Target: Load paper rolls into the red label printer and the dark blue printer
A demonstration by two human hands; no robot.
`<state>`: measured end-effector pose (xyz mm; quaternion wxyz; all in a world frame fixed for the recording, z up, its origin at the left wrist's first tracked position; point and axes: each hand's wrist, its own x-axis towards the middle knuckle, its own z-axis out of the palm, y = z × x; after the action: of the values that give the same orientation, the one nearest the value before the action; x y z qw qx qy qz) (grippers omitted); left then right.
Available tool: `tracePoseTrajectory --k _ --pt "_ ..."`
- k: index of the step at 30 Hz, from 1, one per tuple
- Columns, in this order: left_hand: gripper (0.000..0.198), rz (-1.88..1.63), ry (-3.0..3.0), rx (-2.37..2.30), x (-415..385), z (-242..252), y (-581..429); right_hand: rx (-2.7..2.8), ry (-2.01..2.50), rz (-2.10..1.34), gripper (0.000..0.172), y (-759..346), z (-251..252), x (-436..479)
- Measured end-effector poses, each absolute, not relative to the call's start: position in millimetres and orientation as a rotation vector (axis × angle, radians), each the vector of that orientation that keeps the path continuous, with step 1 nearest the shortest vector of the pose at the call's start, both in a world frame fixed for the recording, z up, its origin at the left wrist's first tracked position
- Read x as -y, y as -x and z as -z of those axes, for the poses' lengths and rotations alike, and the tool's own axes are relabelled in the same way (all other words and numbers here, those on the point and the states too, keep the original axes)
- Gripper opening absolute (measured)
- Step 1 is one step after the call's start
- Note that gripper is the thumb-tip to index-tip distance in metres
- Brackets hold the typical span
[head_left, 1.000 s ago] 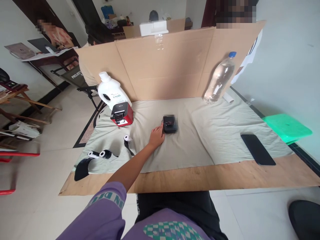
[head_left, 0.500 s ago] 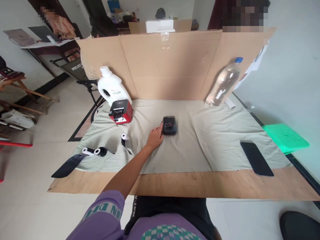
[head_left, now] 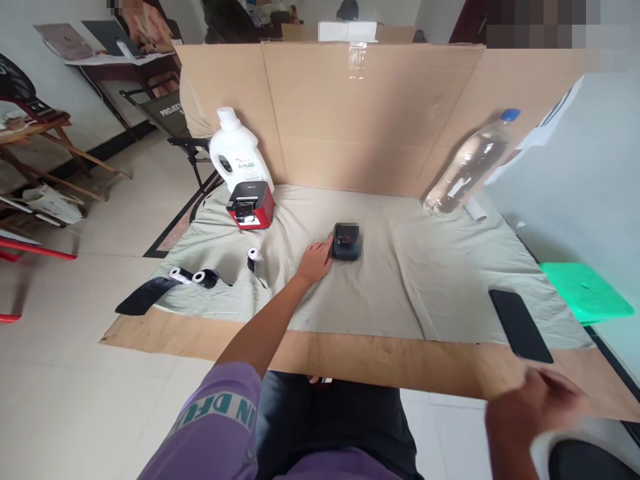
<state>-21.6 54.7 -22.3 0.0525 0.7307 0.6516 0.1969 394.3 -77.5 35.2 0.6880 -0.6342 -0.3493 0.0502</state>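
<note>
My left hand (head_left: 316, 261) reaches across the cloth with its fingers stretched out. Its fingertips touch the left side of a small black box-shaped device (head_left: 347, 243), partly pixelated on top. Smeared by motion, my right hand (head_left: 543, 399) hovers at the lower right near the board's front edge; whether it holds anything is unclear. Just beyond it lies a black phone (head_left: 520, 325), flat with its dark face up. To the left of my left hand are a small upright roll (head_left: 255, 255) with a black strip, and a white roll (head_left: 181, 274) beside a black roll (head_left: 205, 278).
A red-and-black boxy machine (head_left: 251, 205) stands before a white jug (head_left: 241, 150). A cardboard screen (head_left: 350, 113) closes the back. A clear bottle with blue cap (head_left: 467, 163) leans there at right. A green stool top (head_left: 585, 292) is by the wall. A person sits at far left.
My right hand has come into view at the lower right, in motion. My left hand stays against the black device. The whole view has shifted slightly.
</note>
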Motion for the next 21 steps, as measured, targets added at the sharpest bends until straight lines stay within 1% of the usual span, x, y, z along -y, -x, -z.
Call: tracePoseTrajectory --k 2,6,7,8,10,11,12,14,18,21 --pt "0.069 -0.594 -2.231 -1.985 -54 22 21 0.963 1.344 -0.209 0.018 -349 -32 67" --pt "0.069 -0.590 -2.244 -1.974 -54 20 21 1.353 1.267 -0.588 0.027 -246 -33 10" --pt "0.069 -0.594 -2.244 -1.972 -54 20 22 1.428 1.270 -0.677 0.032 -225 -31 -10" --pt "0.069 -0.599 -2.243 -1.974 -54 21 22 1.475 1.309 -0.736 0.042 -206 -27 -30" --pt "0.069 -0.605 -2.239 -1.981 -54 22 23 1.569 1.433 -0.806 0.068 -176 -14 -65" --pt "0.069 -0.608 -2.238 -1.983 -55 23 23 1.640 1.486 -0.815 0.080 -165 -6 -79" --pt "0.070 -0.610 -2.238 -1.984 -55 24 23 1.722 1.509 -0.800 0.089 -157 2 -89" --pt "0.071 -0.603 -2.239 -1.978 -56 24 23 1.835 1.551 -0.698 0.100 -144 14 -98" --pt "0.073 -0.590 -2.237 -1.964 -59 23 22 1.886 1.623 -0.477 0.111 -133 24 -95" --pt "0.073 -0.599 -2.240 -1.962 -60 23 21 1.878 1.656 -0.413 0.114 -131 23 -93"
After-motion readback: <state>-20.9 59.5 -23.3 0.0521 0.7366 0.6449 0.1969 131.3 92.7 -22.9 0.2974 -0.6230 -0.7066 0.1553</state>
